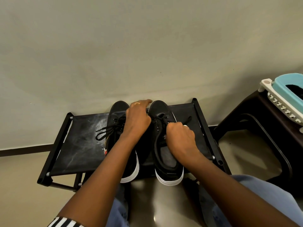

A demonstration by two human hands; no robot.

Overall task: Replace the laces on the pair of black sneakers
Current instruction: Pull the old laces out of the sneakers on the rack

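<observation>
Two black sneakers sitting side by side on a low black rack [85, 145], toes pointing at the wall, long axes running away from the person. Right hand [179, 136] clenching its grip on the right sneaker's lace [161, 119] at the eyelets; lace running forward-left from it. Left hand [136, 119] lying across both shoes, forefinger stretched between the toes; left sneaker [114, 128] lace loose.

We see two black sneakers [165, 145] on a black rack [78, 145], our left hand [137, 118] resting across them, our right hand [180, 135] gripping a lace [161, 119]
</observation>
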